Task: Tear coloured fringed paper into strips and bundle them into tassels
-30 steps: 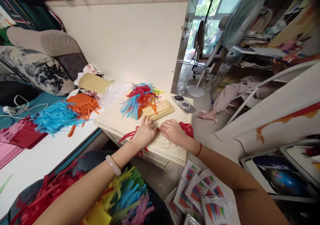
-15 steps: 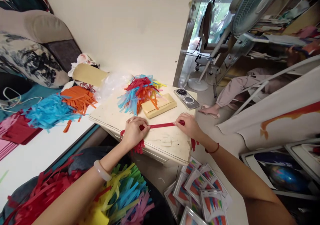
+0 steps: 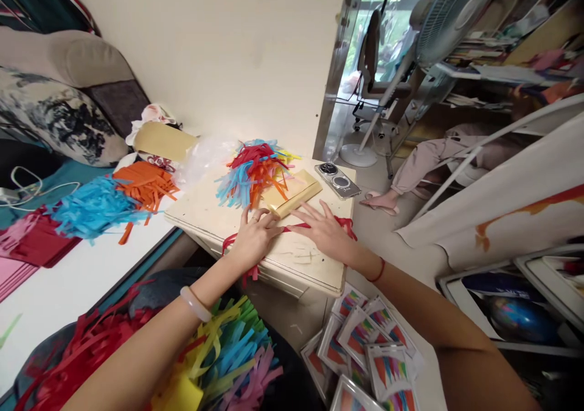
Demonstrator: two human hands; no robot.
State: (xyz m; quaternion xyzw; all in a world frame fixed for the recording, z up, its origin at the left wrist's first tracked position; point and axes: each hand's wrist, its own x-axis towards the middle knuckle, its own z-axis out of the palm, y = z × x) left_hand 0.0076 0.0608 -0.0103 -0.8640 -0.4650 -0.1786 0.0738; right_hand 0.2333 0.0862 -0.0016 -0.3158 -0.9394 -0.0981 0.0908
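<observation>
head cam | worn, looks forward-down | near small table (image 3: 314, 271) | single view

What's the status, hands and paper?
Left hand and right hand flat on red fringe strip. Phone, mixed fringe pile close behind.

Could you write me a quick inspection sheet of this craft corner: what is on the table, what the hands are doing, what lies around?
Surface: small cream wooden table, scuffed top.
Job's things: red fringed paper strip lying across the table under both hands.
Clutter: mixed pile of coloured paper fringes, tan cardboard box, silver phone.
Grips: left hand and right hand pressed flat on the strip, fingers spread.
Cables: white cord at far left.
Surroundings: standing fan, packets of fringes on the floor, a seated person's legs.
</observation>
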